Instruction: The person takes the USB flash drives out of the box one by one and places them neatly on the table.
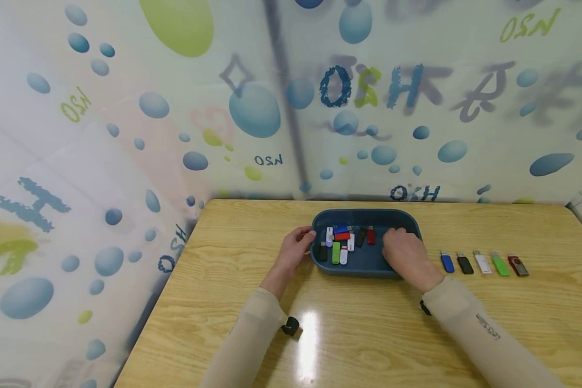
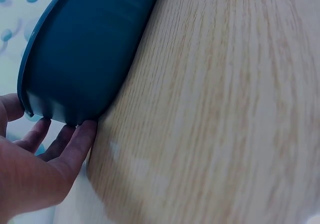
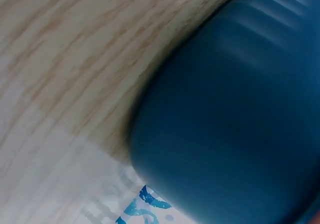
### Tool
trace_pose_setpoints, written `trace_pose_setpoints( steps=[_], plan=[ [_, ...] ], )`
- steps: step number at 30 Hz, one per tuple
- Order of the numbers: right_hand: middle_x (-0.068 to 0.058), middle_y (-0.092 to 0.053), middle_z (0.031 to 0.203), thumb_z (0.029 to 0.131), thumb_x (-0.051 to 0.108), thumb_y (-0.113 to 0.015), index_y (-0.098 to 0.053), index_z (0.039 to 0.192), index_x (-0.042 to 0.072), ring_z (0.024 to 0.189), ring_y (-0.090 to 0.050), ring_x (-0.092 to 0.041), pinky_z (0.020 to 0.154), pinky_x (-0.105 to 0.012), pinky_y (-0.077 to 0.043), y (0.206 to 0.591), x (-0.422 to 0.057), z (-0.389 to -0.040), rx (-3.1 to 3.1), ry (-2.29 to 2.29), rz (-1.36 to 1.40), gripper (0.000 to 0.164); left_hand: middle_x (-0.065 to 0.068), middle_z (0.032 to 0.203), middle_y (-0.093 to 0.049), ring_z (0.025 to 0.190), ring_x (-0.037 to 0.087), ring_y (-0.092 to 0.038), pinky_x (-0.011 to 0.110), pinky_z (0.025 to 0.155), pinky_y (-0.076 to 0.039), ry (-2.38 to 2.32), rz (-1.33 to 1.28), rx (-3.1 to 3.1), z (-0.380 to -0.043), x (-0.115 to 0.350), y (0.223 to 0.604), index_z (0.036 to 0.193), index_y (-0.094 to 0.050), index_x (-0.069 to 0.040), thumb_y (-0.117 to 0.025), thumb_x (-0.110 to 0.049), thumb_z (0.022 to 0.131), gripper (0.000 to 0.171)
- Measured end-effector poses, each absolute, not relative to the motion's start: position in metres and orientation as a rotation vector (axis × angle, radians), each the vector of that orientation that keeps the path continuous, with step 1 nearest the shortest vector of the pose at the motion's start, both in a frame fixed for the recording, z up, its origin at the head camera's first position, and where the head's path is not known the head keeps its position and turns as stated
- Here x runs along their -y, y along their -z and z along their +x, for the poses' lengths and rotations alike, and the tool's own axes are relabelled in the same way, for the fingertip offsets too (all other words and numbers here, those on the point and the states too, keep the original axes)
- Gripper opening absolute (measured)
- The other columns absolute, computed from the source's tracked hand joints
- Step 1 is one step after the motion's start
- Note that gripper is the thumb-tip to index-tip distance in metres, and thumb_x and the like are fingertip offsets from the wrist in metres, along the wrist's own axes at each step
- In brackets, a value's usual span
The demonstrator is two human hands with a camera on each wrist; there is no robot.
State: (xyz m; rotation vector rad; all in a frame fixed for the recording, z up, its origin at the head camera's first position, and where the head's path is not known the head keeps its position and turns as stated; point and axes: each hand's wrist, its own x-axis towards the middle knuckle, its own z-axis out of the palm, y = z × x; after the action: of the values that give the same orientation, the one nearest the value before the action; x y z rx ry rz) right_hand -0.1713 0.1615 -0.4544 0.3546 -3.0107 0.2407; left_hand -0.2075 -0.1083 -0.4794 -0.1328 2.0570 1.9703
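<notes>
A dark blue plastic tray (image 1: 359, 273) stands on the wooden table with several USB sticks lying in its left half. Among them are a green stick (image 1: 336, 253), a bright red one (image 1: 341, 236) and a dark red one (image 1: 371, 235). My left hand (image 1: 292, 250) holds the tray's left end, fingertips against the outer wall and thumb at the rim, as the left wrist view shows. Inside the right part of the tray reaches my right hand (image 1: 406, 256). Its fingertips are hidden, so whatever they touch or hold cannot be seen. The right wrist view shows mainly the tray's outer wall (image 3: 215, 124).
Right of the tray, a spaced row lies on the table (image 1: 213, 334): a blue stick (image 1: 447, 262), a black one (image 1: 464, 264), a white one (image 1: 482, 263), a green one (image 1: 500, 265) and a dark red swivel stick (image 1: 518, 266). A patterned curtain (image 1: 252, 178) hangs behind.
</notes>
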Motion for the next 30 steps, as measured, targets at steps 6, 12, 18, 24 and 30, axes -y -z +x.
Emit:
trace_pose_setpoints(
  steps=[6, 12, 18, 24, 30],
  plan=[
    [-0.017, -0.049, 0.069, 0.096, -0.004, -0.060, -0.058, 0.078, -0.009, 0.058, -0.051, -0.027, 0.048, -0.043, -0.052, 0.454, -0.162, -0.173, 3.045, -0.312, 0.373, 0.019, 0.018, 0.144, -0.056, 0.125, 0.032, -0.059, 0.048, 0.105, -0.051, -1.962, -0.136, -2.061, -0.209, 0.108, 0.480, 0.147, -0.052, -0.003, -0.057, -0.032, 0.108, 0.049],
    [-0.015, -0.048, 0.070, 0.095, -0.004, -0.061, -0.057, 0.078, -0.007, 0.059, -0.048, -0.026, 0.048, -0.040, -0.049, 0.455, -0.163, -0.175, 3.069, -0.377, 0.371, 0.017, 0.017, 0.142, -0.057, 0.123, 0.031, -0.060, 0.047, 0.104, -0.052, -1.963, -0.144, -2.061, -0.208, 0.108, 0.480, 0.147, -0.053, -0.003, -0.057, -0.031, 0.108, 0.048],
    [-0.014, -0.054, 0.078, 0.094, 0.003, -0.067, -0.062, 0.090, -0.007, 0.068, -0.051, -0.027, 0.055, -0.041, -0.049, 0.454, -0.166, -0.179, 3.089, -0.482, 0.299, 0.011, 0.018, 0.142, -0.057, 0.123, 0.031, -0.060, 0.047, 0.104, -0.052, -1.964, -0.138, -2.065, -0.207, 0.108, 0.479, 0.147, -0.052, -0.002, -0.056, -0.031, 0.108, 0.049],
    [-0.021, -0.063, 0.102, 0.094, 0.007, -0.072, -0.065, 0.118, -0.007, 0.080, -0.057, -0.028, 0.065, -0.043, -0.055, 0.448, -0.173, -0.175, 2.992, -0.626, 0.299, 0.029, 0.018, 0.141, -0.057, 0.122, 0.031, -0.060, 0.047, 0.104, -0.053, -1.968, -0.142, -2.071, -0.208, 0.107, 0.480, 0.147, -0.053, -0.003, -0.056, -0.030, 0.108, 0.047],
    [-0.024, -0.062, 0.113, 0.095, 0.005, -0.069, -0.064, 0.124, -0.004, 0.087, -0.060, -0.032, 0.072, -0.048, -0.057, 0.441, -0.186, -0.165, 2.906, -0.747, 0.300, 0.031, 0.018, 0.141, -0.057, 0.121, 0.031, -0.060, 0.047, 0.103, -0.053, -1.972, -0.145, -2.067, -0.207, 0.107, 0.480, 0.147, -0.052, -0.002, -0.055, -0.028, 0.108, 0.047]
  ],
)
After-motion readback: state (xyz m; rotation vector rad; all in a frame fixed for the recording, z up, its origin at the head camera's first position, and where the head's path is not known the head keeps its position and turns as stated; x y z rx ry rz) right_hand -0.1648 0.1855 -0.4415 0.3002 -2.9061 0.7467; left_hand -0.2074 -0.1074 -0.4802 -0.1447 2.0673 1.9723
